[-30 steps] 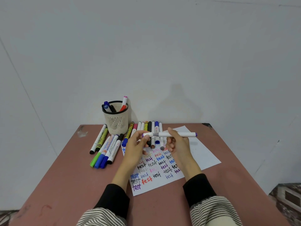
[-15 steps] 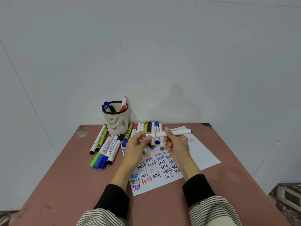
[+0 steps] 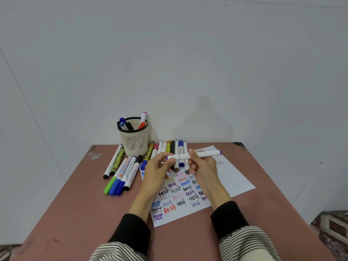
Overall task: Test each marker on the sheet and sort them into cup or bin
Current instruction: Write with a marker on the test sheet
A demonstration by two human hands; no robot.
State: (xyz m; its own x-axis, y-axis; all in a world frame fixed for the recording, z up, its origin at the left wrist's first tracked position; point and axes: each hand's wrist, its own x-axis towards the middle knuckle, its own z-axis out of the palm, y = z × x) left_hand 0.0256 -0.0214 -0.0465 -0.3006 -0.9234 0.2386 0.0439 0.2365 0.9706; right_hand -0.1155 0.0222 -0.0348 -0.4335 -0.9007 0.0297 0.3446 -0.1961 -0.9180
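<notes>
A white marker with purple ends [image 3: 194, 155] lies level above the sheet, capped. My left hand [image 3: 157, 171] pinches its left cap end and my right hand [image 3: 202, 164] grips its barrel. The white sheet [image 3: 233, 178] under them carries many "test" words in several colours. A cream mesh cup [image 3: 134, 139] at the back left holds a few markers. Behind my hands lies a row of markers [image 3: 172, 147], and a second bunch of markers [image 3: 122, 172] lies left of the sheet.
The reddish table [image 3: 79, 213] ends close to the white wall behind the cup. Its right edge drops to a patterned floor [image 3: 333, 227]. No bin shows in this view.
The cap in my left hand has gone back onto the marker's left tip. The marker moved slightly left and now reads as one closed piece.
</notes>
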